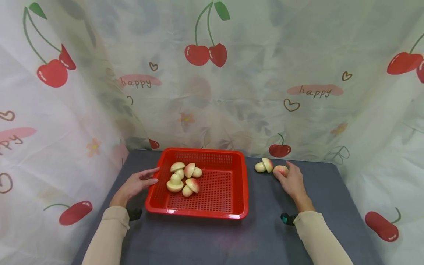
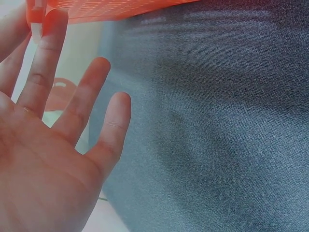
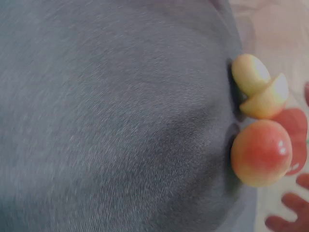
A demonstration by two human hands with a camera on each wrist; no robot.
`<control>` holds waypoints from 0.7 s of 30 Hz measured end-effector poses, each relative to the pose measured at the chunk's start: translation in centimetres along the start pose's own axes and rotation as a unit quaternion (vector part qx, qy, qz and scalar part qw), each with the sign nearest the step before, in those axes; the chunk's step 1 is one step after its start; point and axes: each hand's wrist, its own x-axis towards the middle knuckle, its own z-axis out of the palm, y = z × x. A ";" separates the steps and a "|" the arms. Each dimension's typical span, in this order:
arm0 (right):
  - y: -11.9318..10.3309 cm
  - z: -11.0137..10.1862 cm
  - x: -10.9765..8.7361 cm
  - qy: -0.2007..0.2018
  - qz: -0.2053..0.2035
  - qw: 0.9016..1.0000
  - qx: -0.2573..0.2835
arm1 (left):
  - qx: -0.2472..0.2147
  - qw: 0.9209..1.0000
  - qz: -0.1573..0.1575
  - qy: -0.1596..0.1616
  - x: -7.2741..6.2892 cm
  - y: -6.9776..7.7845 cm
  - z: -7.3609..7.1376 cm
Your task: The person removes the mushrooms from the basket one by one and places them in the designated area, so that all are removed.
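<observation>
My left hand (image 1: 137, 186) is at the left side of a red plastic basket (image 1: 245, 184). Its fingers are fairly straight and spread, and fingertips touch the basket's rim (image 2: 36, 14) in the left wrist view. Inside the basket's left half lie several cream mushrooms (image 1: 175, 183), some with reddish caps. Right of the basket, my right hand (image 1: 293, 180) reaches round a red-capped mushroom (image 3: 261, 153), its fingers spread. The right wrist view shows fingertips (image 3: 292, 200) apart from that cap. Another mushroom (image 1: 264, 165) lies on its side just left of it.
A dark grey cloth-covered table (image 1: 198, 239) lies under everything. Behind it and along both sides hangs a pale curtain (image 1: 218, 106) printed with cherries. Both mushrooms outside the basket are near the table's back edge.
</observation>
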 end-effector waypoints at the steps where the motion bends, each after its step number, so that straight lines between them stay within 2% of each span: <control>1: -0.2 0.0 -0.2 0.002 -0.003 1.000 -0.017 | 0.001 1.000 0.000 0.000 0.0 0.0 0.0; 6: -1.4 0.1 -1.0 0.018 -0.028 0.993 -0.116 | 0.003 1.000 0.005 0.004 -0.1 0.0 0.1; 9: -2.0 0.3 -1.4 0.012 -0.047 0.986 -0.157 | 0.004 1.000 0.005 0.005 -0.2 0.1 0.1; 14: -3.2 0.4 -2.2 -0.009 -0.075 0.979 -0.188 | 0.004 1.000 0.003 0.006 -0.3 0.2 0.1; 21: -6.3 0.5 -3.2 -0.013 -0.120 0.971 -0.208 | 0.003 1.000 0.005 0.004 -0.2 0.1 0.1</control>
